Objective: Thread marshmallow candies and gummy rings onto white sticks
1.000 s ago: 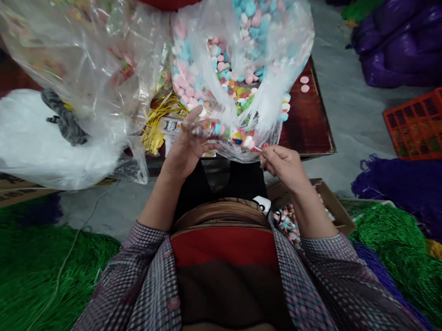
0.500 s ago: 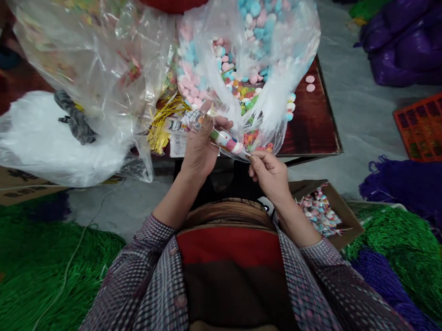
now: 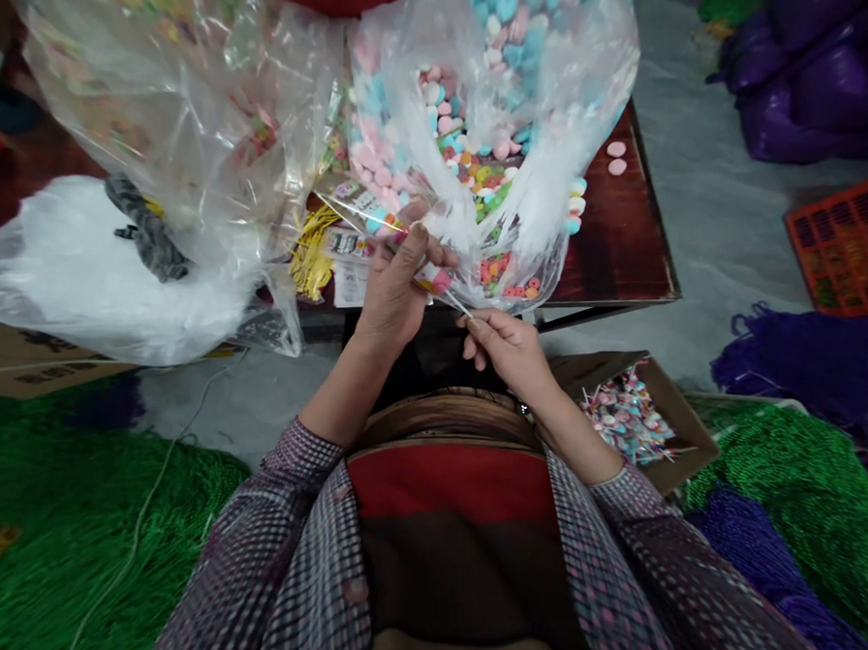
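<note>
My left hand (image 3: 395, 293) is closed around a clear printed wrapper (image 3: 355, 201), its flat end sticking out to the upper left past my thumb. Inside the wrapper is a candy stick (image 3: 437, 280) with pink and white pieces, partly covered by my fingers. My right hand (image 3: 506, 348) pinches the lower end of its thin white stick (image 3: 459, 308). Just beyond my hands, a large clear bag (image 3: 536, 198) holds pink, blue and white candies along with small coloured rings. Left of my left hand lie gold twist ties (image 3: 312, 259) beside printed wrappers (image 3: 349, 244).
Two pink candies (image 3: 616, 158) lie on the dark red table (image 3: 630, 247). A cardboard box (image 3: 691, 428) of wrapped candy sticks stands by my right forearm. Left are a bag of white material (image 3: 60, 277) and green strands (image 3: 88, 537); an orange crate (image 3: 848, 245) is at right.
My right hand has moved left and slightly down, still pinching the stick. The wrapper's flat end now shows above my left hand, and more of the white stick is visible.
</note>
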`<state>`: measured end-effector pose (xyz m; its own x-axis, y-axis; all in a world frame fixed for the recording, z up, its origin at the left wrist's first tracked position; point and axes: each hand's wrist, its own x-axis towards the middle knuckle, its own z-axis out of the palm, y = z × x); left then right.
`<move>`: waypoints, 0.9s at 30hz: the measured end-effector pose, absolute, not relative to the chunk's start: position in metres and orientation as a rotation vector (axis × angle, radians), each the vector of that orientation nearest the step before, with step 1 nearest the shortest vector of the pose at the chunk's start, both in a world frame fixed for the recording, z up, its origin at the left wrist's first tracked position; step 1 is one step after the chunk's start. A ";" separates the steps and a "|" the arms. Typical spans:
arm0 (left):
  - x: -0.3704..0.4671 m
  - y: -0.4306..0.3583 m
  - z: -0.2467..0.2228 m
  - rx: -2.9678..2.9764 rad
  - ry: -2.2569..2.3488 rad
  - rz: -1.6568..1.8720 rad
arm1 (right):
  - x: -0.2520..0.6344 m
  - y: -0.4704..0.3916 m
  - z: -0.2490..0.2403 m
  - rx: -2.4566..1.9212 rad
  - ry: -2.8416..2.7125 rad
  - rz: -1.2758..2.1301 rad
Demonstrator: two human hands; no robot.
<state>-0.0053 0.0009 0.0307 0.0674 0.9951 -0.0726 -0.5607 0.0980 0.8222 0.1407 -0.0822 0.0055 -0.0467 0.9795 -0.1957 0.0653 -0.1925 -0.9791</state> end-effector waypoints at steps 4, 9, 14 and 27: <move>0.003 -0.014 0.018 0.729 0.693 1.225 | 0.132 -0.080 0.006 -1.302 -1.152 1.463; -0.010 -0.015 0.019 0.704 0.635 1.203 | 0.130 -0.079 0.006 -1.291 -1.166 1.426; -0.010 -0.011 0.019 0.744 0.640 1.245 | 0.126 -0.077 0.004 -1.284 -1.208 1.427; -0.025 -0.019 -0.001 1.347 0.926 1.134 | 0.130 -0.067 0.005 -1.281 -1.180 1.219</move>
